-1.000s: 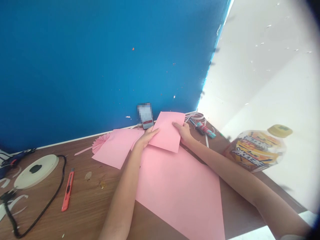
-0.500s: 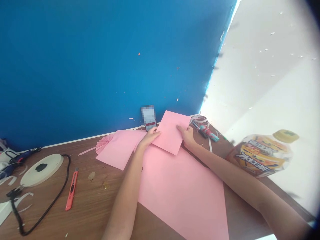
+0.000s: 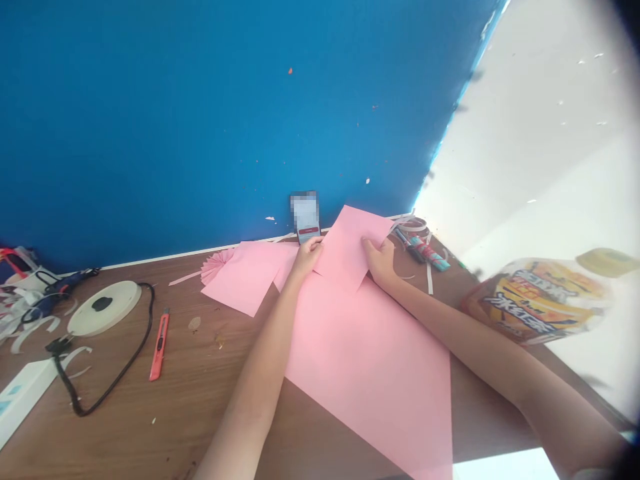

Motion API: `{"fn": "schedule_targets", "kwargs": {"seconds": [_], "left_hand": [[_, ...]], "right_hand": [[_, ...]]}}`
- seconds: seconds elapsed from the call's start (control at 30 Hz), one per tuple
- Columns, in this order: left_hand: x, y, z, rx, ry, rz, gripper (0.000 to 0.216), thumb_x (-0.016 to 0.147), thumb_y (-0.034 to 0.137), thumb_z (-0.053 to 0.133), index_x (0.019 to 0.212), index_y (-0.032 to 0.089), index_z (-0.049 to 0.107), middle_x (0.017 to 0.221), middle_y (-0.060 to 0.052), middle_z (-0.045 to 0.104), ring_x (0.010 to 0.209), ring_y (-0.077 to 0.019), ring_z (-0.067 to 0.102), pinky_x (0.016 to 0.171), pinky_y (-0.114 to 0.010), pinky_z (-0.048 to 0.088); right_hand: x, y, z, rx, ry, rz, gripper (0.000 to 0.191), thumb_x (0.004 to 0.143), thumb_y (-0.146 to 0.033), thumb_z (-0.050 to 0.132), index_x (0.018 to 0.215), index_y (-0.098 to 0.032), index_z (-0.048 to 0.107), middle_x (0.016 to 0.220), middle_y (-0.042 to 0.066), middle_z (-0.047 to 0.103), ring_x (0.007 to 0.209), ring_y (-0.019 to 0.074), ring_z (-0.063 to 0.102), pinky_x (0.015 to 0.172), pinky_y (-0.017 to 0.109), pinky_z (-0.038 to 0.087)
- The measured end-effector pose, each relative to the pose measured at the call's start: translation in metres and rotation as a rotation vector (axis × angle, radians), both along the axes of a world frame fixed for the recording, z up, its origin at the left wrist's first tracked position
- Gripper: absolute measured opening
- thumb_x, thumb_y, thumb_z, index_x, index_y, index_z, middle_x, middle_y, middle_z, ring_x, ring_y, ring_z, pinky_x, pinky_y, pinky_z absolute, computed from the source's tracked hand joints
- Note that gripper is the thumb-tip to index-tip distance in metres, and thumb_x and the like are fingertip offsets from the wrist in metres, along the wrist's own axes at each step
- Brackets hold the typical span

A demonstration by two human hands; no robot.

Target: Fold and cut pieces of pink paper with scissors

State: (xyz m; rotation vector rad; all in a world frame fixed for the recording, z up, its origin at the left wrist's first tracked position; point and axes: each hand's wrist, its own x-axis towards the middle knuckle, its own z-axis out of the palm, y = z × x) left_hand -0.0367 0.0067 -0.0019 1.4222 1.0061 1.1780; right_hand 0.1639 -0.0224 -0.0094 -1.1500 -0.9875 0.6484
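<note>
Two bare forearms reach in from the near edge over a brown wooden worktop (image 3: 210,400), crossing a large pink sheet (image 3: 370,367) that lies flat on it. Off to the left on the same level, a white box (image 3: 20,400) sits at the edge, a black cable (image 3: 113,380) loops past it, and an orange utility knife (image 3: 160,337) lies just beside the cable. To the right stands a blurred bottle (image 3: 540,300) with an orange label and a yellow cap. Farther in, a round white disc (image 3: 104,307) rests on the left. Past the large sheet's far edge, the left hand (image 3: 307,257) pinches the left edge of a small pink sheet (image 3: 347,250), fingers curled around it, while the right hand (image 3: 383,261) grips its right side with the thumb on top; the sheet is tilted up off the worktop between them. Left of the hands lies another pink sheet (image 3: 245,283), with a pleated pink fan (image 3: 217,265) touching its far corner. Right of the hands lie some markers (image 3: 425,251) among white paper strips (image 3: 415,225). Behind it all, a phone (image 3: 306,217) leans on the blue wall (image 3: 200,120).
</note>
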Motion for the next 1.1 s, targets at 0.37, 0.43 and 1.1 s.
{"fn": "schedule_targets", "kwargs": {"seconds": [0.37, 0.43, 1.1], "left_hand": [[-0.012, 0.004, -0.004, -0.060, -0.195, 0.044, 0.023, 0.078, 0.038, 0.061, 0.090, 0.020, 0.070, 0.097, -0.004, 0.071, 0.095, -0.0220, 0.063, 0.089, -0.035, 0.045], [-0.012, 0.004, -0.002, -0.067, -0.192, 0.025, 0.022, 0.077, 0.034, 0.060, 0.091, 0.020, 0.070, 0.097, -0.004, 0.071, 0.094, -0.0220, 0.063, 0.089, -0.035, 0.045], [-0.011, 0.000, 0.005, -0.048, -0.193, -0.022, 0.028, 0.076, 0.034, 0.057, 0.099, 0.021, 0.067, 0.104, -0.004, 0.069, 0.098, -0.0227, 0.060, 0.088, -0.034, 0.043]], "right_hand": [[0.000, 0.000, 0.000, 0.023, -0.023, -0.044, 0.030, 0.073, -0.041, 0.064, 0.091, -0.016, 0.066, 0.093, 0.007, 0.071, 0.085, 0.0224, 0.064, 0.080, 0.037, 0.052], [0.000, -0.001, 0.001, 0.014, -0.020, -0.048, 0.029, 0.074, -0.040, 0.064, 0.091, -0.017, 0.065, 0.092, 0.007, 0.070, 0.084, 0.0223, 0.063, 0.080, 0.038, 0.052], [0.000, 0.000, 0.002, 0.026, -0.014, -0.069, 0.028, 0.075, -0.037, 0.062, 0.093, -0.016, 0.066, 0.096, 0.008, 0.071, 0.088, 0.0238, 0.065, 0.083, 0.040, 0.052]]}}
